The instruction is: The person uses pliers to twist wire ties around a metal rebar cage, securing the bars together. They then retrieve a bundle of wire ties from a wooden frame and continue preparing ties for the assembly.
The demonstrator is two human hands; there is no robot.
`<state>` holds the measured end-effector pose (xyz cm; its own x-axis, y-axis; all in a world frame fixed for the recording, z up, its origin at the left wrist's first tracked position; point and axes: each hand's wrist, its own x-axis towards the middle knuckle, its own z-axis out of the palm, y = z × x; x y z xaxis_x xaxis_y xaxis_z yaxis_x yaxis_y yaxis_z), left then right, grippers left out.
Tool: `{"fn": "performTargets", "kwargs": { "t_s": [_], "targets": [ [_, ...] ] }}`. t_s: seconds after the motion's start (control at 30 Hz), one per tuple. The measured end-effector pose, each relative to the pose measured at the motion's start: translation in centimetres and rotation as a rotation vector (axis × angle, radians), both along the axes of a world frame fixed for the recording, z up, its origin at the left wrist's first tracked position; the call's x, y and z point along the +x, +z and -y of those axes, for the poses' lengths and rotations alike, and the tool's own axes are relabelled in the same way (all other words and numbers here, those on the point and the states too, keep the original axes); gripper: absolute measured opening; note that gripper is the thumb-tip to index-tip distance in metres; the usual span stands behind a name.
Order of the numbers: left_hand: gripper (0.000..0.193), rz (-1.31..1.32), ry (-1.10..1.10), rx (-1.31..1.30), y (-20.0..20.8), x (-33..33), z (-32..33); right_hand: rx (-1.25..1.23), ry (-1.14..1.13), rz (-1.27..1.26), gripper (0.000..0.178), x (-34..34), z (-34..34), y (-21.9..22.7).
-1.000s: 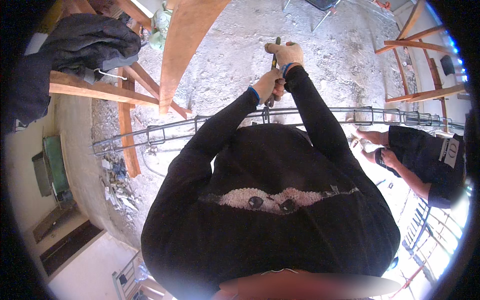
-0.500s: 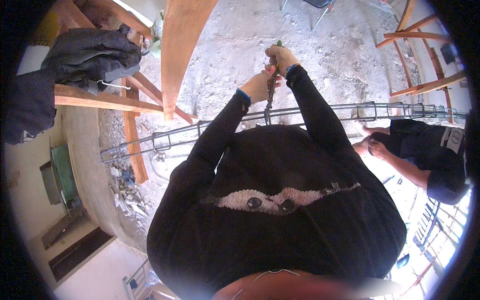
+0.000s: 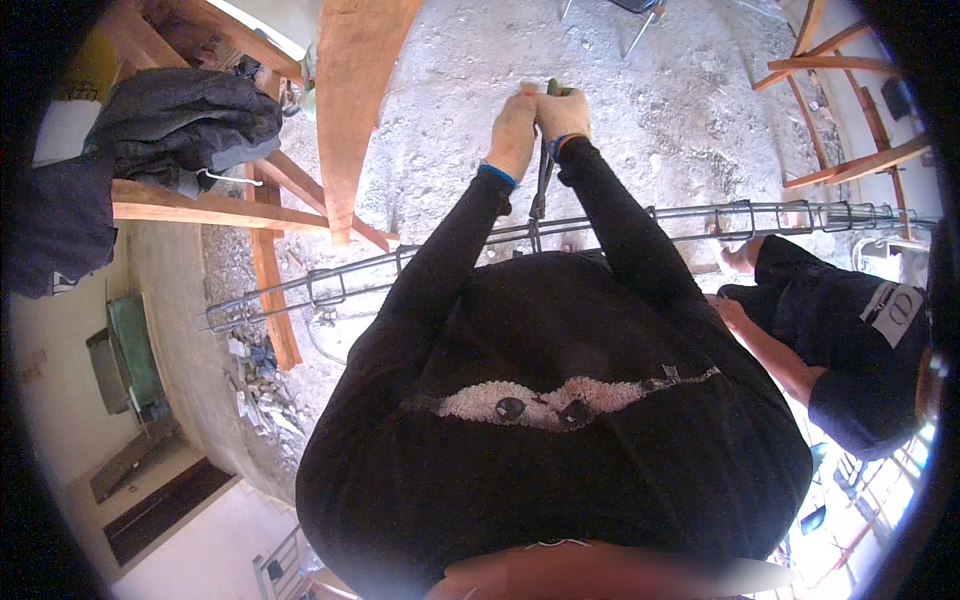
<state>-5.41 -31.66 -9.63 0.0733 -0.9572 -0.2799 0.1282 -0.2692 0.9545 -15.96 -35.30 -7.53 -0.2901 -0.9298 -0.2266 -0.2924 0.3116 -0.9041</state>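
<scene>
Both of my hands wear pale work gloves with blue cuffs and are stretched out side by side over the floor. My right hand point(image 3: 562, 112) is closed round the top of a long dark metal tool point(image 3: 542, 180) that has a green handle end. Pressed close beside it, my left hand point(image 3: 514, 130) is closed at the same handle end; its fingertips are partly hidden. The tool's lower end reaches down to a long reinforcing-bar cage point(image 3: 610, 226) running across in front of my body. My torso and arms cover part of the cage.
At right, a co-worker in a dark shirt point(image 3: 850, 335) bends near the cage. Wooden timbers point(image 3: 360, 110) stand at left, with dark clothing point(image 3: 180, 120) draped over them. Rubble point(image 3: 262, 385) lies by the left wall. A wooden frame point(image 3: 860, 165) stands far right.
My left hand has moved up and away from the tool's shaft to beside my right hand. The co-worker at right has shifted, leaning lower with arms reaching toward the cage.
</scene>
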Motion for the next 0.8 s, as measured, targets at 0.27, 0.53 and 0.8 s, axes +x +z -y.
{"fn": "performTargets", "kwargs": {
  "t_s": [0.27,0.53,0.8],
  "targets": [
    [0.045,-0.095,-0.786,0.184,-1.0,2.5,-3.6,0.105,0.407,1.279,0.016,-2.6,0.3,-2.2],
    [0.036,0.16,-0.785,0.103,0.4,1.7,-3.6,0.294,0.091,0.733,0.031,-1.5,-0.2,2.2],
    [0.035,-0.64,-0.744,0.323,-1.5,2.4,-2.8,0.302,0.585,1.328,0.025,-2.3,0.3,1.5]
  ]
}}
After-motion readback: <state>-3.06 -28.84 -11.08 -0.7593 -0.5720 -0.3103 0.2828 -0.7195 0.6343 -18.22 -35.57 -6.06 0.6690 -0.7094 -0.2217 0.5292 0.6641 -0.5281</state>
